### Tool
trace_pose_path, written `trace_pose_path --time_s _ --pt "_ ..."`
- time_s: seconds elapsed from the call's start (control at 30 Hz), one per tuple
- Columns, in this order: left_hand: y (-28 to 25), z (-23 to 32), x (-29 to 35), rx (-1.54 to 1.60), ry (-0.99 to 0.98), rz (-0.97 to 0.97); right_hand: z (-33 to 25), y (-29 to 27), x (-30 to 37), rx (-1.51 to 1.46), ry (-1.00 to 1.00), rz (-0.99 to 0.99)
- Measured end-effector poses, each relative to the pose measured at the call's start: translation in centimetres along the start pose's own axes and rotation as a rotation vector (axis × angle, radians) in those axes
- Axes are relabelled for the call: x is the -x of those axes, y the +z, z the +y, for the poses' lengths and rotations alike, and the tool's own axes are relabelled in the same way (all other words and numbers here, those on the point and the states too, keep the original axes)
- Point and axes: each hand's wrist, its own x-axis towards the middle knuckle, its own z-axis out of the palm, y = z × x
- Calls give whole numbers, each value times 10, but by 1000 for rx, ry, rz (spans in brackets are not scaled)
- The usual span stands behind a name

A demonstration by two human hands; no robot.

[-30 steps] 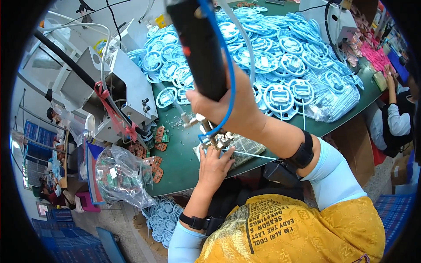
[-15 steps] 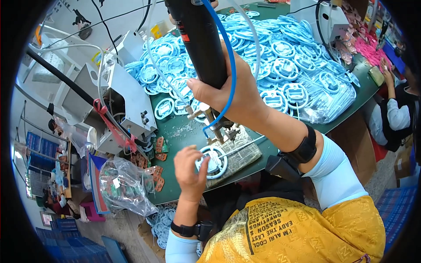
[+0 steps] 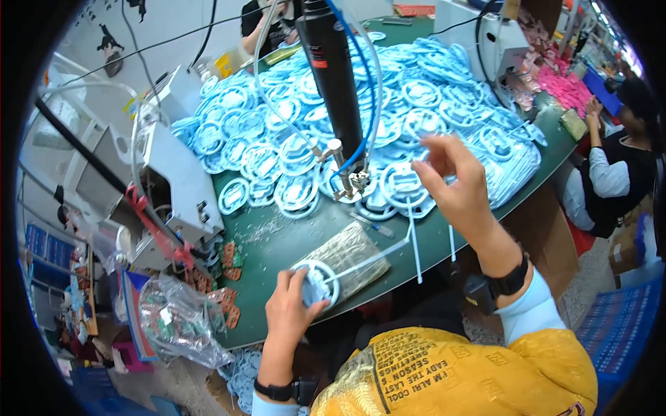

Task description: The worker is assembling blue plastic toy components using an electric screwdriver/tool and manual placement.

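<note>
A light-blue round plastic piece (image 3: 334, 274) with a ring rim and a long thin tail is between the thumb and fingers of my left hand (image 3: 288, 305). It is tilted at the left end of a flat block in shiny wrapping (image 3: 357, 248), and its tail stretches right across the block. My right hand (image 3: 461, 191) is raised by the near right side of the pile, thumb and fingers apart, nothing in them. Left of it hangs a black cylindrical power screwdriver (image 3: 333, 87) with a metal tip fitting (image 3: 350, 184) and a blue hose.
A large pile of similar light-blue pieces (image 3: 298, 149) covers the back of the green table (image 3: 260, 277). On the left are a grey machine (image 3: 182, 191), orange-brown small parts (image 3: 229, 305) and a clear plastic bag (image 3: 177, 319). Another person (image 3: 614, 173) sits at the right; one more is behind the pile.
My right hand has let go of the screwdriver and moved right; the tool now hangs free. My left hand has closed on the round piece and tilted it up at the block's end.
</note>
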Motion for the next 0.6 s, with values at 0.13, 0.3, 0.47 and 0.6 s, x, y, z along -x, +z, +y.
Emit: trace_pose_path --time_s 0.13,0.3,0.47,0.6 --pt "9 4 6 111 206 102 59 -28 56 220 303 -250" --pt "11 36 -14 180 363 -105 90 -27 82 513 279 -312" --pt "15 87 -47 218 533 -265 127 -33 79 780 381 -471" --pt "32 129 -83 126 708 -367 147 -46 65 560 394 -202"
